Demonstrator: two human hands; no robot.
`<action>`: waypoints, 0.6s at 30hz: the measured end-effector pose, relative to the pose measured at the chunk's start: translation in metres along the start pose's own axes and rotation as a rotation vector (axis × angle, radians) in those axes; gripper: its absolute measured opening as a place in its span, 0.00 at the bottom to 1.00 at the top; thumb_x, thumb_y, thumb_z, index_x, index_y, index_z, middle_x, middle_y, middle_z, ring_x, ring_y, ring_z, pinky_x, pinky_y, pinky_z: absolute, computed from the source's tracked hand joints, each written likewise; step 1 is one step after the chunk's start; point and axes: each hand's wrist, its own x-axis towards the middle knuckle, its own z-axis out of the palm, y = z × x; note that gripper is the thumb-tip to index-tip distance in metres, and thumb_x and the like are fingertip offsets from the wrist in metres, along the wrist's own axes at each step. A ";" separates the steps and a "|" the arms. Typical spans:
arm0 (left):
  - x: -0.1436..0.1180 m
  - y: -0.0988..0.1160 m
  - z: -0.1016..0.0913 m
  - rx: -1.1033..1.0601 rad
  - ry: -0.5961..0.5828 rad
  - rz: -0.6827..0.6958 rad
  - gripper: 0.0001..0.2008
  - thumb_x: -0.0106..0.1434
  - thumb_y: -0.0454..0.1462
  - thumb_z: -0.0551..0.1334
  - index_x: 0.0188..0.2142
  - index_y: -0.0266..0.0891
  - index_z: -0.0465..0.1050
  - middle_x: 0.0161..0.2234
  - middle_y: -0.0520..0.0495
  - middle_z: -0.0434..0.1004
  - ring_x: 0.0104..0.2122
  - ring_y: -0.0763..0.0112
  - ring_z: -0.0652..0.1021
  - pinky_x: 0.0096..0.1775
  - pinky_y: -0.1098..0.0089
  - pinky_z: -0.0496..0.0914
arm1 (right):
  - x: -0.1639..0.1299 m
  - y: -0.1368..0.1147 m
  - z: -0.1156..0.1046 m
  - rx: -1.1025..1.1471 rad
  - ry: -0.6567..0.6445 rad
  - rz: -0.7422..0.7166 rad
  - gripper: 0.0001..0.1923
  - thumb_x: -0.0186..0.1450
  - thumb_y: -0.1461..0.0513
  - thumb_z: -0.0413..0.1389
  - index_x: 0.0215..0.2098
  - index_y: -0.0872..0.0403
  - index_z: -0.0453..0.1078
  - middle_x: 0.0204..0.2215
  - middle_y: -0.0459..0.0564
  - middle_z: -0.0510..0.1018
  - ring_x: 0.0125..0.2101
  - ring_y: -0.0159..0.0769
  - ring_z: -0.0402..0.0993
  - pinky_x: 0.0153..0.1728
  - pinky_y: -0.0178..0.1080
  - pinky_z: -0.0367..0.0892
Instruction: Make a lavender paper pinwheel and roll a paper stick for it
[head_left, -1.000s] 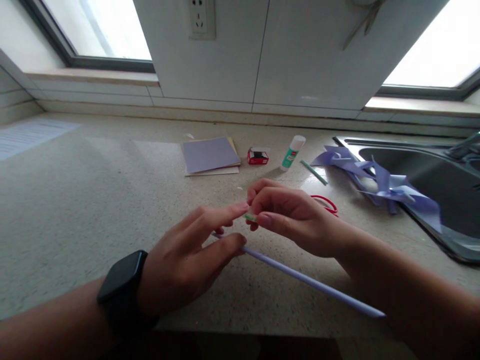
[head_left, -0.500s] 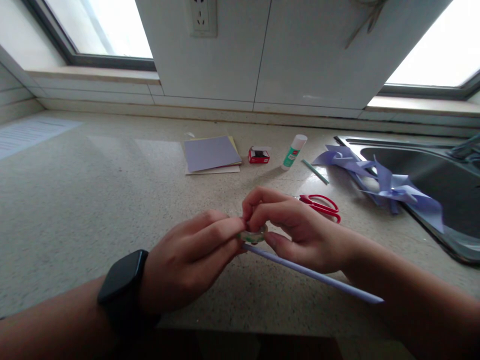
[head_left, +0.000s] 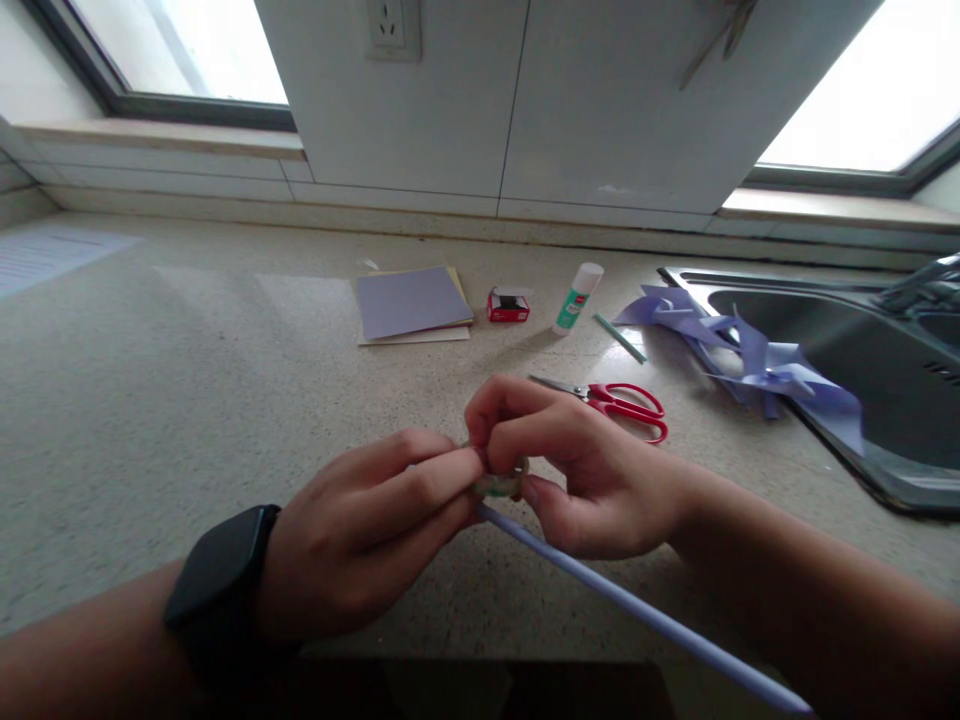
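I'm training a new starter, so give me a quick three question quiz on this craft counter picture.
1. True or false: the scissors lie shut on the counter.
2. Which stands nearest the glue stick: A sink, B red box, C wall socket?
3. What do the left hand and right hand pinch between them?

Key: 1 true. 2 B. 3 a small tape roll, above the lilac paper stick.

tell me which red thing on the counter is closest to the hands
The red-handled scissors, lying just beyond the right hand. The other red thing, a small red box, sits farther back beside the glue stick.
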 end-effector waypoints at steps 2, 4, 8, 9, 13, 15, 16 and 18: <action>0.001 0.000 0.000 -0.009 0.004 0.010 0.13 0.68 0.26 0.61 0.51 0.37 0.72 0.42 0.45 0.79 0.40 0.69 0.81 0.41 0.73 0.78 | 0.000 0.000 0.000 -0.002 -0.005 -0.008 0.01 0.59 0.66 0.55 0.30 0.55 0.68 0.38 0.51 0.69 0.36 0.34 0.68 0.38 0.38 0.69; 0.001 0.000 0.001 -0.017 0.016 0.019 0.12 0.68 0.27 0.61 0.50 0.36 0.72 0.42 0.44 0.79 0.40 0.69 0.81 0.42 0.74 0.78 | 0.000 0.000 -0.001 -0.002 -0.012 -0.010 0.01 0.59 0.66 0.55 0.30 0.55 0.68 0.39 0.51 0.69 0.36 0.34 0.68 0.38 0.38 0.69; 0.002 -0.001 0.001 -0.023 0.030 0.012 0.13 0.67 0.26 0.62 0.49 0.39 0.72 0.41 0.46 0.80 0.40 0.68 0.81 0.42 0.73 0.78 | 0.001 0.000 -0.002 0.007 -0.023 0.000 0.02 0.60 0.65 0.55 0.30 0.56 0.70 0.39 0.52 0.69 0.36 0.34 0.69 0.38 0.38 0.69; 0.002 -0.001 0.001 -0.021 0.035 0.015 0.13 0.67 0.26 0.62 0.49 0.39 0.72 0.40 0.46 0.80 0.39 0.68 0.81 0.41 0.73 0.78 | 0.001 0.000 -0.002 0.008 -0.024 0.001 0.03 0.61 0.65 0.55 0.31 0.57 0.70 0.39 0.52 0.69 0.36 0.33 0.69 0.38 0.38 0.69; 0.002 0.000 0.002 -0.012 0.040 0.023 0.13 0.66 0.25 0.62 0.48 0.37 0.73 0.40 0.44 0.79 0.39 0.68 0.81 0.42 0.73 0.78 | 0.001 -0.001 -0.003 0.000 -0.035 0.006 0.03 0.61 0.65 0.55 0.31 0.57 0.70 0.39 0.53 0.69 0.36 0.34 0.69 0.39 0.38 0.69; 0.002 -0.001 0.002 -0.017 0.037 0.013 0.13 0.65 0.24 0.62 0.47 0.36 0.73 0.40 0.45 0.79 0.39 0.68 0.81 0.42 0.73 0.78 | 0.001 -0.001 -0.003 -0.004 -0.043 0.011 0.03 0.62 0.66 0.55 0.31 0.56 0.70 0.40 0.52 0.69 0.37 0.34 0.69 0.40 0.38 0.69; 0.002 -0.001 0.002 -0.021 0.041 0.013 0.13 0.65 0.24 0.63 0.47 0.36 0.73 0.40 0.45 0.79 0.39 0.69 0.81 0.43 0.74 0.78 | 0.000 -0.001 -0.003 -0.005 -0.044 0.011 0.03 0.62 0.67 0.55 0.31 0.57 0.70 0.40 0.52 0.69 0.37 0.34 0.69 0.40 0.38 0.69; 0.001 -0.002 0.003 -0.015 0.044 0.016 0.13 0.65 0.25 0.63 0.47 0.36 0.73 0.40 0.46 0.79 0.38 0.70 0.81 0.43 0.74 0.77 | 0.000 -0.002 -0.004 -0.004 -0.044 0.012 0.03 0.62 0.67 0.55 0.32 0.57 0.71 0.40 0.52 0.69 0.38 0.33 0.69 0.41 0.38 0.69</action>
